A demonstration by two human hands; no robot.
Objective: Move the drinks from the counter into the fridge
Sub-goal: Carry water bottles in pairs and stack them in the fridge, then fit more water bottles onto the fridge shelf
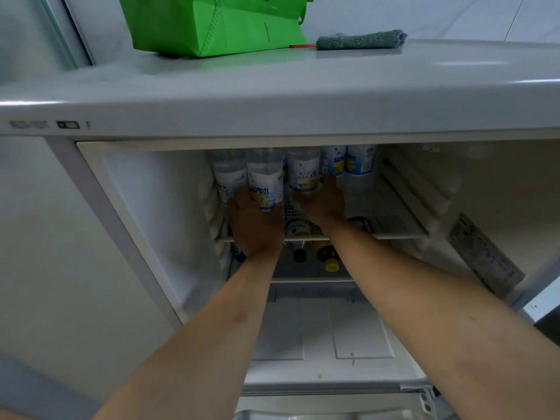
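On the upper wire shelf (391, 213) of the open fridge (145, 207), both my bare arms reach in side by side. My left hand (256, 225) is wrapped around the lower part of a clear bottle with a white and blue label (265, 183), which stands near the shelf's front left. My right hand (322, 204) is closed on the neighbouring labelled bottle (303, 171), fingers curled round its right side. One more bottle (228, 174) stands against the left wall, touching the one in my left hand, and two others (348, 160) stand further back to the right. Right of my hand the shelf is bare all the way to its edge and to the ribbed right wall (424, 183), so that side has open room; the left side is packed tight to the wall.

Below the shelf's front lip, a second level holds lying bottles, one with a black cap (299, 255) and one with a yellow cap (331, 265). Lower still is a white drawer cover (318, 328).

Above, the grey counter top (363, 86) overhangs the fridge opening. A green bag (212, 22) sits on it at the back, with a grey-green cloth (360, 40) just to its right, near the white wall.
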